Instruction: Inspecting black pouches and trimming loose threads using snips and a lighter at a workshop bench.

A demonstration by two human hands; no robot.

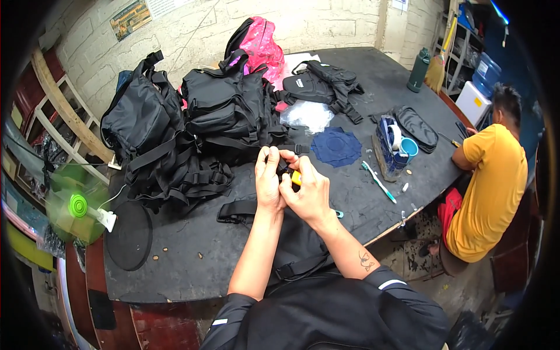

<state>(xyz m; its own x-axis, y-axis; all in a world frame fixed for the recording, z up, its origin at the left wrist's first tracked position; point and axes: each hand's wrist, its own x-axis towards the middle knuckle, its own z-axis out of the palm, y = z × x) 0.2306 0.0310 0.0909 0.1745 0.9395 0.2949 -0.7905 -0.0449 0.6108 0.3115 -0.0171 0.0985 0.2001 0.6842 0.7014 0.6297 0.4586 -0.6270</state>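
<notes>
Both my hands meet above the near middle of the black-topped table. My left hand (270, 181) is closed around a small black piece that looks like strap or webbing (283, 167), mostly hidden by the fingers. Against it, my right hand (309, 189) grips a small yellow lighter-like object (296, 177), of which only part shows. Below my forearms a black bag (294, 245) with straps lies at the table's near edge, partly covered by my arms. Just beyond my hands sits a heap of black backpacks (224, 108) with loose straps.
Right of my hands are blue cloth pieces (336, 146), a toothbrush (379, 182) and a tray (385, 149) beside a blue cup (409, 147). A fan (77, 205) stands at left. A dark bottle (418, 70) is far right. A person in yellow (490, 192) sits at the right edge.
</notes>
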